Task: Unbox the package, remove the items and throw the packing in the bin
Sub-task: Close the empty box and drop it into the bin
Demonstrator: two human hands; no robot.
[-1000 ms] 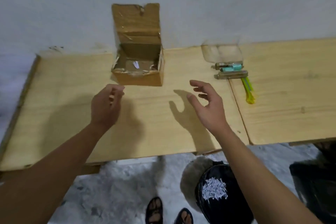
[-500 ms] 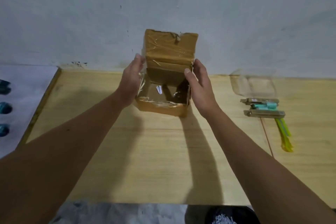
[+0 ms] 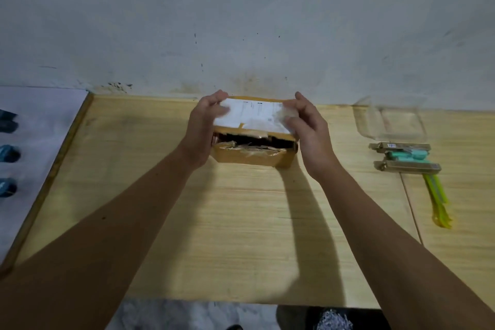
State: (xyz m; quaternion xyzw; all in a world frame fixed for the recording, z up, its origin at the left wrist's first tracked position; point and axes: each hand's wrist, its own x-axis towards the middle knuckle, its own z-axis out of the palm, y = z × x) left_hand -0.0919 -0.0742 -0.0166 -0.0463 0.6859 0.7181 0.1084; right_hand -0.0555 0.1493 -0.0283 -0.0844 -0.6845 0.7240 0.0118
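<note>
A small brown cardboard box (image 3: pixel 251 159) wrapped in clear tape stands on the wooden table (image 3: pixel 241 236) near the wall. Its lid, which bears a white shipping label (image 3: pixel 251 118), is folded down over the opening, with a dark gap left under its front edge. My left hand (image 3: pixel 203 128) grips the box's left end with the thumb on the label. My right hand (image 3: pixel 308 128) grips the right end, thumb on the lid's corner. The removed items lie at the right: two flat gold-coloured packs (image 3: pixel 407 166), a teal piece (image 3: pixel 407 154) between them and yellow-green tools (image 3: pixel 438 195).
A clear plastic tray (image 3: pixel 391 122) sits by the wall above the items. A black bin (image 3: pixel 329 319) with white shredded paper stands on the floor below the table's front edge. Dark blue objects (image 3: pixel 9 153) lie on a white surface at the far left.
Both hands reached out from above the table and took the box by its ends. The upright lid has been folded down over the opening, showing the white label.
</note>
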